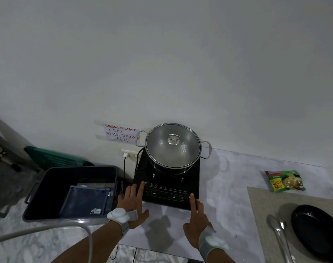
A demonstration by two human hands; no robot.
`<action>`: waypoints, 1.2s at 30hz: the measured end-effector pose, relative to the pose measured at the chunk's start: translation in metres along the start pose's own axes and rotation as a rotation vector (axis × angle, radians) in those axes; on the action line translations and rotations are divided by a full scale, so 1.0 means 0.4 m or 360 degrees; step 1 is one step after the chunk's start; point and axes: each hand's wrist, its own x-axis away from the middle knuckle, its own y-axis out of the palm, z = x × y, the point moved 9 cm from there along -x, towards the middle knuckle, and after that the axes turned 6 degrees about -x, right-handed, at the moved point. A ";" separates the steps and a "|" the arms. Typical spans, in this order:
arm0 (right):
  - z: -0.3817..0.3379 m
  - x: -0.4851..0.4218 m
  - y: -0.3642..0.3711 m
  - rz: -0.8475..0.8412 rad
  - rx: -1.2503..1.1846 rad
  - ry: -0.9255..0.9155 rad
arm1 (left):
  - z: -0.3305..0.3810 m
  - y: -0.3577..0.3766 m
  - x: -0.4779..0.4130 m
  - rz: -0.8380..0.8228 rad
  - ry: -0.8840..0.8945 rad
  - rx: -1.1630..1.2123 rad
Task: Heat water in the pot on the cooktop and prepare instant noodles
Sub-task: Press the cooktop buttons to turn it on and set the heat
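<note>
A steel pot (172, 164) with a glass lid (173, 144) stands on a black induction cooktop (162, 175) against the wall. My left hand (132, 204) lies flat with spread fingers on the cooktop's front left corner. My right hand (197, 217) has its index finger stretched out, its tip touching the control panel beside a small red light (189, 197); the other fingers are curled. A green instant noodle packet (284, 180) lies on the counter at the right, away from both hands.
A dark plastic bin (48, 186) holding a blue pouch sits left of the cooktop. At the right, a woven placemat (260, 205) bears a black plate (317, 230), a spoon (275, 227) and a fork (282, 223). A power strip (129, 153) and paper note are at the wall.
</note>
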 end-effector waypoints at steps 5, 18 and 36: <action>-0.005 -0.002 -0.002 -0.0001 0.0002 0.0002 | -0.001 0.001 0.000 0.0025 0.0003 -0.0018; -0.013 0.001 -0.004 -0.0013 -0.0005 0.0021 | 0.001 -0.009 -0.001 0.0035 0.0000 -0.0008; -0.009 0.016 -0.003 -0.0115 -0.0090 -0.0025 | 0.000 -0.013 0.002 0.0018 0.0000 -0.0036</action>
